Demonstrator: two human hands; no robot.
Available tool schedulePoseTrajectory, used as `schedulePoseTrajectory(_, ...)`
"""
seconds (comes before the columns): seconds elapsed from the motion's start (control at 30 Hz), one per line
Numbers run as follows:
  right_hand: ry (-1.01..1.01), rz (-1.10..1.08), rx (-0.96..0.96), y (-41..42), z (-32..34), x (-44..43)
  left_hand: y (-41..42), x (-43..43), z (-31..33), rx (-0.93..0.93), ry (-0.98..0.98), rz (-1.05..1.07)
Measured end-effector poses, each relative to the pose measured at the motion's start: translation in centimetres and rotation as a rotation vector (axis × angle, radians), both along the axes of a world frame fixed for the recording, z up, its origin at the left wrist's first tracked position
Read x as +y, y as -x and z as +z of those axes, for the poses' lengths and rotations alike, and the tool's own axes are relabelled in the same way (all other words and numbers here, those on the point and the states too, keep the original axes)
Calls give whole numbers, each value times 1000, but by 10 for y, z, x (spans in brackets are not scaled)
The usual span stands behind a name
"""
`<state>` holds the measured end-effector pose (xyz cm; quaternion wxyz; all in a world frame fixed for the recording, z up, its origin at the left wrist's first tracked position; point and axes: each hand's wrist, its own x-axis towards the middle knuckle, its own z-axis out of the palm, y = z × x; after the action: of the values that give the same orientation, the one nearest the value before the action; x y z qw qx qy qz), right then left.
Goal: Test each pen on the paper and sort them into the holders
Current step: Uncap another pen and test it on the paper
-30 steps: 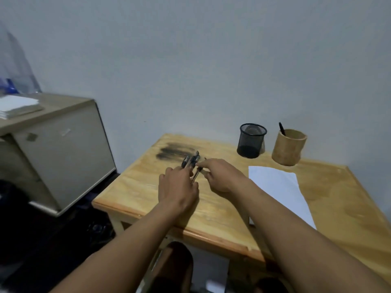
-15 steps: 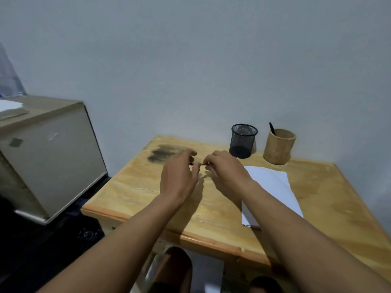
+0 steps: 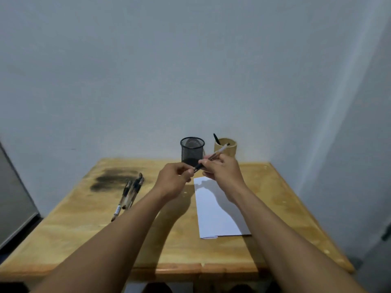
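Note:
My right hand (image 3: 222, 170) grips a clear pen (image 3: 213, 155) with a dark grip, held above the table in front of the holders. My left hand (image 3: 173, 178) pinches the pen's lower, dark end, probably its cap. Several other pens (image 3: 130, 192) lie in a bunch on the table's left side. A white sheet of paper (image 3: 213, 210) lies under and before my right hand. A black mesh holder (image 3: 192, 151) stands at the back, and a bamboo holder (image 3: 229, 149) with one dark pen (image 3: 216, 138) stands to its right.
The wooden table (image 3: 169, 240) has a dark smudge (image 3: 114, 179) at its back left. A grey wall runs behind and along the right. A grey cabinet (image 3: 12, 199) stands at the left edge.
Both hands lifted from the pen bunch on the left and moved right with one pen, which is now held up between them. The camera view also swung right.

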<state>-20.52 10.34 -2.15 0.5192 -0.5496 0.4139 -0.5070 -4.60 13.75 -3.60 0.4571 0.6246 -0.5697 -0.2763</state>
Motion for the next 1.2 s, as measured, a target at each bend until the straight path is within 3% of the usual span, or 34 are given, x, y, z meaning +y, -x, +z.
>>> schedulePoseTrajectory(0.37,-67,41,-145,22,2,-4,9,-13,17,259,53,-131)
schedulePoseTrajectory(0.77,-118,-25,-252,5,-15,-7,-1,-21,8,150,38,-120)
schedulePoseTrajectory(0.93,-198,-65,-329,2,-15,-10,3,-26,7,-7,110,-53)
schedulePoseTrajectory(1.2,-220,-84,-310,3,-16,-14,1,-32,-1,50,83,-75)
